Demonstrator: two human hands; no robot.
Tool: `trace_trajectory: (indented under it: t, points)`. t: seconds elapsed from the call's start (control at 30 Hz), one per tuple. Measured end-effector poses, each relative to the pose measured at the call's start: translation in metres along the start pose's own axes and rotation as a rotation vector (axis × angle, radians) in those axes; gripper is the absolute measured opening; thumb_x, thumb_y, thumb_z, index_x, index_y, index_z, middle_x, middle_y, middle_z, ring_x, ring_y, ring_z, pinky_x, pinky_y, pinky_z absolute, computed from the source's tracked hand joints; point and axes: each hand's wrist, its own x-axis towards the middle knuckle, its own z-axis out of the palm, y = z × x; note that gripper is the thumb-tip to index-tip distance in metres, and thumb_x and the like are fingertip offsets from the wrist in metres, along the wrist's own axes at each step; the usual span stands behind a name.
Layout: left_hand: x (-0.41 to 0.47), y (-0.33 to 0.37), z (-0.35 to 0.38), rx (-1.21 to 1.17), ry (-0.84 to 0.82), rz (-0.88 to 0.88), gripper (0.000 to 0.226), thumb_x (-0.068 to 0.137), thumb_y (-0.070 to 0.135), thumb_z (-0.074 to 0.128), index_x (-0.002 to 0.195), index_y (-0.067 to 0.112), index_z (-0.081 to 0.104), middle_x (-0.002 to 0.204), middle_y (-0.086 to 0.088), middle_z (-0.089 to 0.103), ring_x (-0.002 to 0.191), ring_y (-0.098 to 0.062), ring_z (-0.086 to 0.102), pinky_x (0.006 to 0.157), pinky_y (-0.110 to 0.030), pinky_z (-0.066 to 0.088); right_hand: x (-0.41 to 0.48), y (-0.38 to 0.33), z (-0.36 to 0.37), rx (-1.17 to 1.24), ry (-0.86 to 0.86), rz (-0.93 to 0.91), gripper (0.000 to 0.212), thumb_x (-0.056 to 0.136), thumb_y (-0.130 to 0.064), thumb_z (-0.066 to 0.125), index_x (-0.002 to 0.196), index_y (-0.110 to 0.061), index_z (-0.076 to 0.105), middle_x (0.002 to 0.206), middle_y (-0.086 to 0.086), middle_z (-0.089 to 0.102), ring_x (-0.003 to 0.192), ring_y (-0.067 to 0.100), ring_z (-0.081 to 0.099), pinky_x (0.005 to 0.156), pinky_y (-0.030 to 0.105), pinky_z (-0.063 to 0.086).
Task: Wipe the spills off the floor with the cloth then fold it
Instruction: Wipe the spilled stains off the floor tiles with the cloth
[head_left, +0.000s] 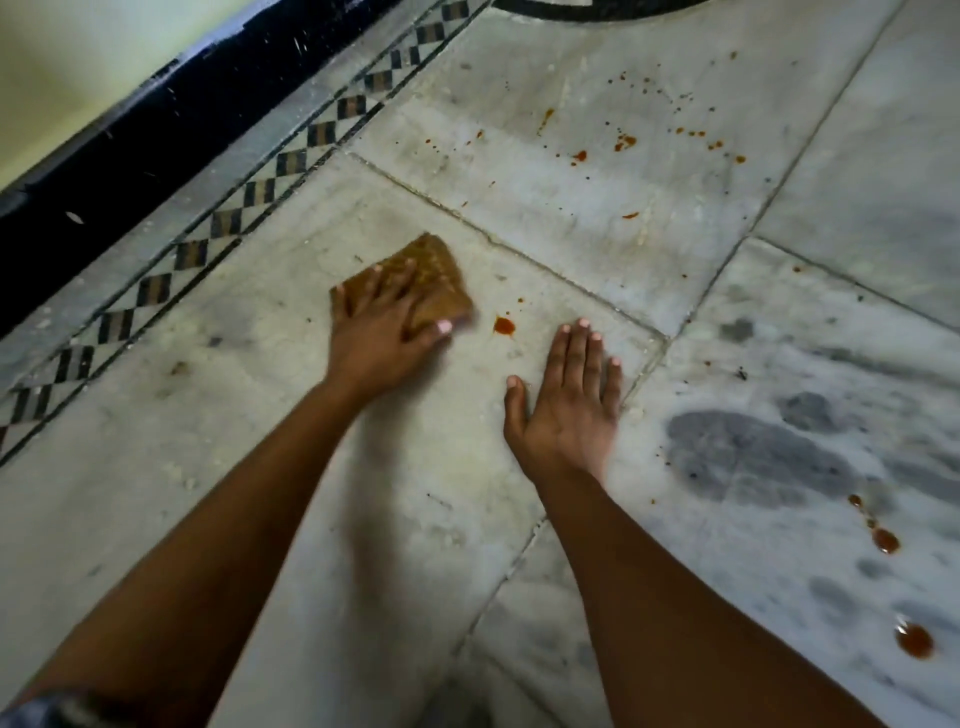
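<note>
Left hand (382, 332) presses the folded brown waffle-weave cloth (431, 275) flat at frame centre-left, fingers straight and spread; right hand (569, 400) braces open on the smooth marble floor (519, 208). Best to keep flat pressure and sweep right over the glossy red drop (504, 326), then the upper-right splatter (623, 140).

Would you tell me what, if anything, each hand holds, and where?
Nothing is gripped: the left hand presses flat on the near half of the brown woven cloth; the right hand rests flat on the grey marble floor.
</note>
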Motion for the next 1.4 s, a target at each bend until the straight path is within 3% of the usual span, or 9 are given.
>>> trace_trajectory:
  t: [0.13,0.3,0.43,0.53,0.67,0.9,1.03,1.17,1.4]
  points:
    - [0.021,0.033,-0.040,-0.211,-0.050,-0.193,0.064,0.097,0.049,0.034,0.149,0.015,0.020,0.157,-0.010,0.015,0.144,-0.029,0.012,0.116,-0.044,0.004,0.003,0.016,-0.019,-0.042,-0.130,-0.128,0.076,0.094,-0.055,0.017,0.149,-0.008,-0.005,0.158,0.010,-0.005,0.146,0.021,-0.006,0.116,0.037,-0.010]
    - [-0.005,0.082,-0.008,-0.108,-0.181,0.072,0.071,0.092,0.057,0.037,0.150,0.025,0.012,0.160,-0.001,0.002,0.146,-0.029,-0.003,0.115,-0.054,-0.004,-0.013,0.060,-0.023,-0.059,-0.082,-0.151,0.077,0.088,-0.055,0.007,0.149,-0.008,0.000,0.159,0.010,0.001,0.146,0.021,-0.001,0.115,0.034,-0.010]
    - [-0.068,0.041,0.016,0.005,-0.045,0.241,0.078,0.074,0.075,0.022,0.144,0.042,0.007,0.159,0.005,0.009,0.146,-0.023,0.002,0.113,-0.052,-0.004,-0.013,0.063,-0.019,-0.069,-0.113,-0.179,0.075,0.090,-0.051,0.010,0.149,-0.008,-0.005,0.158,0.010,-0.006,0.146,0.021,-0.005,0.116,0.035,-0.010]
    - [-0.042,0.014,0.010,-0.008,-0.054,0.007,0.082,0.075,0.078,0.023,0.146,0.041,0.007,0.159,0.004,0.001,0.146,-0.023,-0.002,0.113,-0.051,-0.006,-0.011,0.064,-0.018,-0.040,-0.096,-0.180,0.073,0.094,-0.050,0.017,0.149,-0.008,-0.005,0.158,0.010,-0.007,0.146,0.022,-0.006,0.117,0.036,-0.009]
    - [0.024,0.061,0.002,-0.066,-0.062,-0.204,0.076,0.091,0.065,0.027,0.151,0.025,0.002,0.159,-0.004,-0.005,0.145,-0.029,-0.008,0.111,-0.057,-0.010,-0.011,0.064,-0.018,-0.025,-0.076,-0.193,0.073,0.093,-0.049,0.019,0.149,-0.006,-0.003,0.158,0.012,-0.004,0.146,0.022,-0.004,0.116,0.036,-0.009]
    - [-0.063,0.073,0.025,-0.003,-0.013,0.217,0.072,0.081,0.070,0.018,0.145,0.041,0.004,0.159,0.003,0.004,0.146,-0.022,0.000,0.113,-0.049,-0.003,-0.011,0.065,-0.019,-0.035,-0.099,-0.207,0.073,0.094,-0.047,0.022,0.149,-0.005,-0.005,0.158,0.012,-0.007,0.146,0.022,-0.007,0.116,0.036,-0.010]
    - [-0.068,0.014,0.015,-0.050,-0.026,-0.093,0.076,0.082,0.068,0.026,0.148,0.035,0.010,0.159,0.002,0.005,0.146,-0.022,0.001,0.114,-0.047,-0.003,-0.012,0.064,-0.018,-0.027,-0.096,-0.204,0.072,0.095,-0.047,0.019,0.148,-0.005,-0.007,0.158,0.012,-0.008,0.145,0.022,-0.008,0.117,0.037,-0.009]
    - [-0.005,0.044,0.008,-0.148,-0.033,-0.312,0.075,0.090,0.067,0.027,0.151,0.027,0.011,0.160,0.000,-0.005,0.146,-0.025,-0.007,0.112,-0.055,-0.010,-0.011,0.063,-0.021,-0.031,-0.098,-0.202,0.071,0.096,-0.046,0.020,0.148,-0.005,-0.005,0.158,0.012,-0.006,0.146,0.022,-0.007,0.116,0.037,-0.010]
    - [-0.114,0.086,0.039,-0.040,0.008,0.050,0.068,0.085,0.067,0.014,0.145,0.039,0.000,0.159,0.001,0.000,0.146,-0.024,-0.003,0.113,-0.050,-0.005,-0.012,0.062,-0.020,-0.055,-0.099,-0.201,0.070,0.095,-0.042,0.023,0.149,-0.003,0.000,0.158,0.014,-0.002,0.146,0.023,-0.003,0.117,0.038,-0.006]
